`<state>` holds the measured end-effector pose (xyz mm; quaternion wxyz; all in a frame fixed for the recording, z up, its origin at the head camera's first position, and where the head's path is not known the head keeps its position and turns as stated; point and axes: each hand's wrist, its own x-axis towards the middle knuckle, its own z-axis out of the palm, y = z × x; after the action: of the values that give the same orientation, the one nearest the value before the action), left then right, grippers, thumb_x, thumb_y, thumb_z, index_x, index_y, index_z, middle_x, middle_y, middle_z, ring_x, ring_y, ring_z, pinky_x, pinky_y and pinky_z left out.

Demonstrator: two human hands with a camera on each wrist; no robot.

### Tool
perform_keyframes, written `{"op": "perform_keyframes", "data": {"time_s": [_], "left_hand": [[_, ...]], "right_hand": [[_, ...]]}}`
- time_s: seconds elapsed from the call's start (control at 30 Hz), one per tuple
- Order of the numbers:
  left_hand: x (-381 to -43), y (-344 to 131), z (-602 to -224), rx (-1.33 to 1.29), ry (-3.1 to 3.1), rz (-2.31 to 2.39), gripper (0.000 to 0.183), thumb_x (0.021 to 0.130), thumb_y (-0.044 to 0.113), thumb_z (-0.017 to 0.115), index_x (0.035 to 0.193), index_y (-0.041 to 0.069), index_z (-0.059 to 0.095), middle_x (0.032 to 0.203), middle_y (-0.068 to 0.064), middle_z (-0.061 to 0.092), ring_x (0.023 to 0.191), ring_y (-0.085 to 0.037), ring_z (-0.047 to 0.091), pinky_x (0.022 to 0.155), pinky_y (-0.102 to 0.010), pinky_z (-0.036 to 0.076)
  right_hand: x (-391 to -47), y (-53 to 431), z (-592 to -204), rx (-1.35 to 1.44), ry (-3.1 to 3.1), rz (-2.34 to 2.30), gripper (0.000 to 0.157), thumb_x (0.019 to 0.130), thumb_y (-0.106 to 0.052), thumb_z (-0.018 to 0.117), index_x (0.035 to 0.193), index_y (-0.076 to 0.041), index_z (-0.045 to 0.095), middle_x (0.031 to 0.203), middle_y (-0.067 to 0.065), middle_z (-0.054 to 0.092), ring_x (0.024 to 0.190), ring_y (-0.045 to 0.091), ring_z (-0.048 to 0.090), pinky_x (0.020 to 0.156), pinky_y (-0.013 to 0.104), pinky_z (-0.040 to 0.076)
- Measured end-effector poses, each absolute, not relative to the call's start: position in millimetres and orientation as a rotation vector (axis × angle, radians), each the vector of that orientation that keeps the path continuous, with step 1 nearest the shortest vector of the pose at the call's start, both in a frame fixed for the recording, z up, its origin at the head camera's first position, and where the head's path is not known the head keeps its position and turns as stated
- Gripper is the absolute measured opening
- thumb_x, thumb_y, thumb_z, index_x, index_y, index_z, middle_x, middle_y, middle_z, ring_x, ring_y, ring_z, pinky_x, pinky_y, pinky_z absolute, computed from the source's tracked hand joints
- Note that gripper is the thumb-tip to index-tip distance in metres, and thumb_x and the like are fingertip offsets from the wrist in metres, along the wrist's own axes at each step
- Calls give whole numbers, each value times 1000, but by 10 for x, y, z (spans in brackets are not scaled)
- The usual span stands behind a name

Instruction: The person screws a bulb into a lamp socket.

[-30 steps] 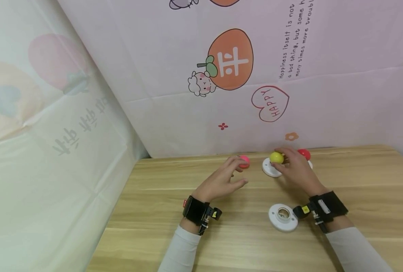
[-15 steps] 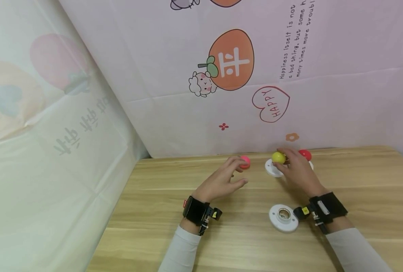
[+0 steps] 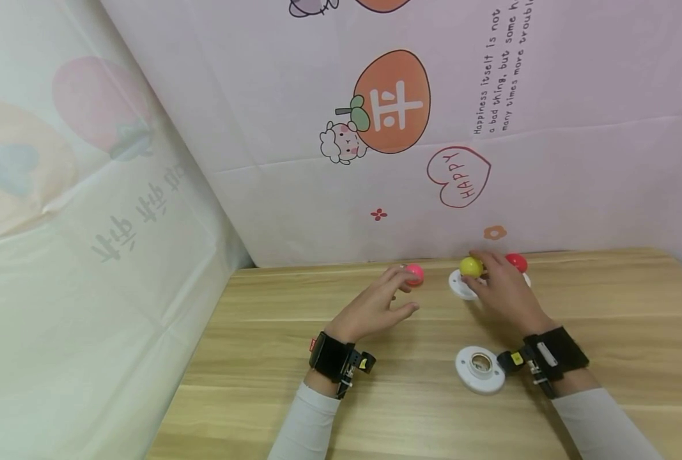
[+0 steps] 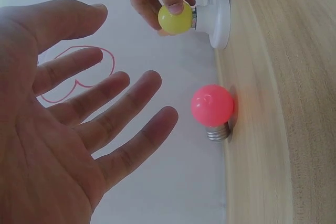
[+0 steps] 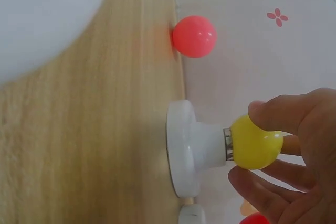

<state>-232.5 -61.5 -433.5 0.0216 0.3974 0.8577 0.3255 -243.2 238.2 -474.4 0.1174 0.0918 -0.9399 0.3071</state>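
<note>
My right hand [image 3: 504,284] pinches a yellow light bulb [image 5: 256,142] between thumb and fingers. The bulb stands upright in a round white lamp socket [image 5: 181,150] at the back of the table, and a strip of its metal base shows above the socket's neck. My left hand [image 3: 372,306] hovers with fingers spread and holds nothing. Close by it, a pink light bulb [image 4: 212,105] lies on its side on the table; the left wrist view shows a gap between fingers and bulb.
Behind my right hand a red light bulb [image 3: 516,262] sits at another white socket, largely hidden. A white lamp socket [image 3: 480,369] without a bulb lies nearer on the wooden table [image 3: 248,383]. A printed cloth [image 3: 294,211] hangs along the back edge.
The yellow bulb and its socket have shifted very slightly to the right, with my right hand still holding the bulb. My left hand has stayed in place.
</note>
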Motion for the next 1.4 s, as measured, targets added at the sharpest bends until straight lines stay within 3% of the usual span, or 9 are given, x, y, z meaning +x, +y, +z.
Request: {"op": "perform_keyframes", "data": {"time_s": [0.2, 0.37, 0.6, 0.83, 1.17, 1.4], "left_hand": [[-2316, -600, -4335, 1232, 2653, 992, 43, 106, 24, 68, 145, 18, 55, 147, -4, 57, 131, -18, 64, 107, -27, 54], [-2287, -564, -4344, 1250, 2651, 954, 46, 105, 26, 69, 147, 16, 55, 150, -2, 56, 129, -16, 64, 104, -26, 55], [-2216, -371, -4440, 1335, 2599, 831, 44, 105, 27, 68, 144, 12, 57, 145, -3, 58, 129, -15, 63, 107, -20, 50], [-2099, -84, -4624, 1472, 2604, 565, 52, 103, 42, 68, 145, 13, 58, 147, 2, 57, 141, -10, 50, 120, -16, 34], [-1965, 169, -4833, 1561, 2534, 396, 70, 97, 52, 74, 155, 21, 50, 154, 8, 49, 142, -3, 41, 120, -11, 26], [-1914, 239, -4861, 1546, 2523, 339, 77, 93, 55, 77, 154, 18, 48, 152, 9, 52, 145, -2, 43, 124, -13, 23]], "right_hand": [[-2378, 2373, -4681, 311, -2661, 824, 57, 98, -14, 74, 147, 7, 52, 153, 33, 47, 136, 50, 48, 107, 70, 46], [-2336, 2364, -4606, 351, -2574, 790, 53, 94, -9, 77, 141, 8, 58, 150, 31, 51, 140, 51, 45, 113, 70, 39], [-2303, 2308, -4530, 416, -2484, 752, 47, 90, -5, 81, 133, 3, 65, 144, 26, 58, 136, 48, 50, 110, 67, 43], [-2342, 2226, -4485, 575, -2521, 817, 42, 93, -7, 79, 134, -1, 67, 145, 20, 60, 131, 41, 56, 96, 58, 58], [-2498, 2043, -4510, 773, -2616, 806, 37, 98, -9, 75, 133, -4, 68, 144, 16, 61, 134, 38, 57, 106, 59, 53], [-2614, 1921, -4513, 813, -2708, 834, 37, 97, -5, 74, 134, -4, 68, 146, 18, 59, 140, 40, 52, 115, 61, 45]]}}
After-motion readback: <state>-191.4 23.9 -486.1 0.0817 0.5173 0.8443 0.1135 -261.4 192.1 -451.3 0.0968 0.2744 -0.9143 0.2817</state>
